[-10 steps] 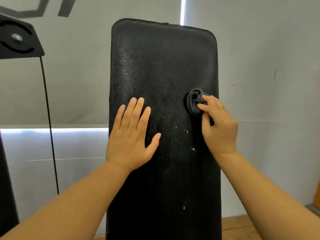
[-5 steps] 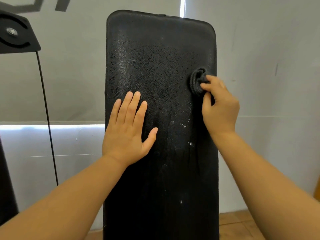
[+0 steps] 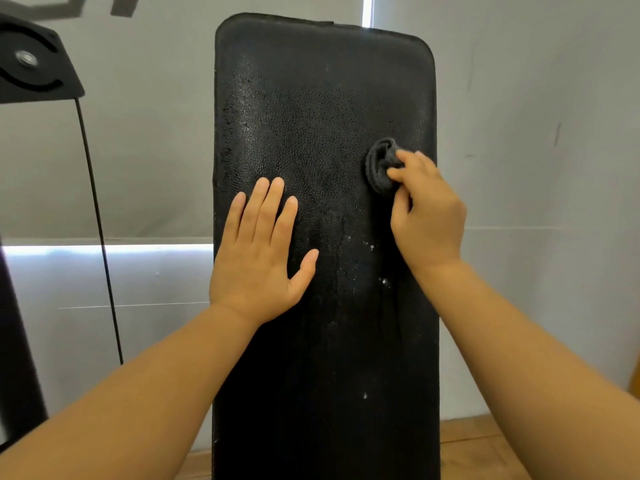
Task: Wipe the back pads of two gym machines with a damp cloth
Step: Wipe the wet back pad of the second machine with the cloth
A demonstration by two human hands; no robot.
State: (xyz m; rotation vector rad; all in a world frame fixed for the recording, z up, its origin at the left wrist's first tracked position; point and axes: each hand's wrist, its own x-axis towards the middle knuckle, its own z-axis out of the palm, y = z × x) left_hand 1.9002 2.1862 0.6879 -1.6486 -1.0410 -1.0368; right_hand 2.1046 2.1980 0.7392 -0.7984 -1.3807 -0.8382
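Observation:
A tall black back pad (image 3: 311, 98) stands upright in front of me, its textured surface wet and speckled with small white spots. My left hand (image 3: 259, 254) lies flat on the pad's left half, fingers spread. My right hand (image 3: 426, 216) pinches a small bunched dark grey cloth (image 3: 379, 168) and presses it against the pad near its right edge, at mid height.
A black metal plate (image 3: 31, 64) with a bolt and a thin black cable (image 3: 97, 220) hang at the left. A dark machine post (image 3: 17, 341) stands at the far left. Grey blinds (image 3: 536, 133) fill the background; wooden floor (image 3: 464, 441) shows at the bottom right.
My right hand slid the cloth up the pad's right side, then a little inward toward the centre. My left hand stayed flat on the pad.

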